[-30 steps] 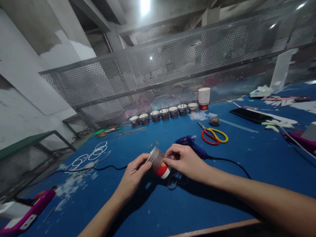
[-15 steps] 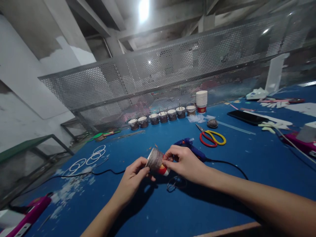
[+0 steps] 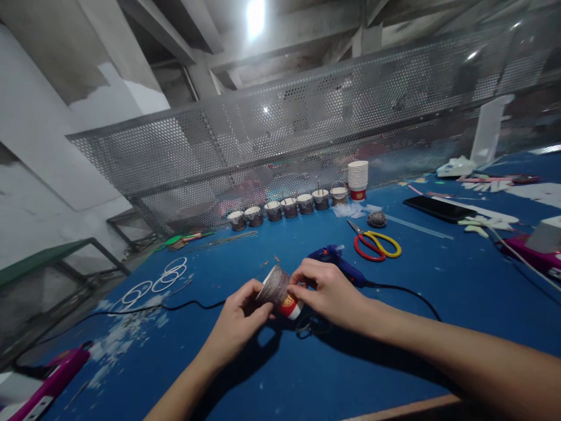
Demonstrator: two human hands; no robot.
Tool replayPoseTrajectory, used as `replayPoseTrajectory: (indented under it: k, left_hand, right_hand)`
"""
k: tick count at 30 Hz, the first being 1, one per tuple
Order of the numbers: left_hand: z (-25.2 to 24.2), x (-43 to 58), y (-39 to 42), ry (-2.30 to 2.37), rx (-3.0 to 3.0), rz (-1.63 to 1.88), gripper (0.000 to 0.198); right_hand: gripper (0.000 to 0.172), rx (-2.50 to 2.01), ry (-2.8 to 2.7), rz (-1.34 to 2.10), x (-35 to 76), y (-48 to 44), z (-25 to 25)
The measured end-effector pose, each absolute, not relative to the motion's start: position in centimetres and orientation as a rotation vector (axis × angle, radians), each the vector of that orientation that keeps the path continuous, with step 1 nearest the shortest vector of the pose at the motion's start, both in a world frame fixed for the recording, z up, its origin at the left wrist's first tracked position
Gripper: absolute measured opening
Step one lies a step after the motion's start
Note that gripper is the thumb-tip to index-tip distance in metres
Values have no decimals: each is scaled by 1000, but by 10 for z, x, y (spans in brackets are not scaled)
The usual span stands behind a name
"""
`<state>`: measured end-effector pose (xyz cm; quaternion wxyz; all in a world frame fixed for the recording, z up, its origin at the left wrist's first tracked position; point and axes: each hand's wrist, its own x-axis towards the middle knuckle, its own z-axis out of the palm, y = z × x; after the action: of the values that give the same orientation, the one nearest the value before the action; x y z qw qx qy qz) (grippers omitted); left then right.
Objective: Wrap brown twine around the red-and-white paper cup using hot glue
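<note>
My left hand (image 3: 239, 318) is closed around a paper cup (image 3: 289, 305), which lies tilted above the table with its rim toward the upper left. Grey-brown string (image 3: 277, 285) is wound round the cup's upper part, while the red and white lower part stays bare. At the cup's right side, my right hand (image 3: 326, 289) pinches the string with thumb and forefinger; the strand itself is mostly hidden by the fingers. A loose loop of string (image 3: 304, 332) lies on the table below. Just behind my right hand is a blue glue gun (image 3: 346, 270).
Red-and-yellow-handled scissors (image 3: 374, 244) and a string ball (image 3: 377, 219) lie beyond the glue gun. Several wrapped cups (image 3: 289, 208) line the mesh panel (image 3: 245, 140), beside a paper cup stack (image 3: 358, 180). White rings (image 3: 169, 275) and a black cable (image 3: 188, 305) lie left; a phone (image 3: 438, 209) lies right.
The cup has turned in my left hand, so more of its red and white base shows. My left thumb has shifted to the right along it. My right hand has hardly moved.
</note>
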<state>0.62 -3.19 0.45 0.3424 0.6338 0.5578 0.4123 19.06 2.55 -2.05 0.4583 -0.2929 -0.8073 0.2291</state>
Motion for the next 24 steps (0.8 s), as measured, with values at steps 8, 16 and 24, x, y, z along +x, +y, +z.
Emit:
replayPoseTrajectory:
  k: [8, 16, 24]
  left_hand:
    - [0, 13, -30, 1479, 1742, 1095, 10]
    - [-2, 12, -32, 1502, 1818, 1116, 8]
    - [0, 15, -32, 1529, 1807, 1124, 10]
  right_hand:
    - [9, -703, -2016, 555, 190, 23, -20]
    - [8, -668, -2027, 506, 191, 23, -21]
    - [8, -676, -2019, 511, 190, 23, -22]
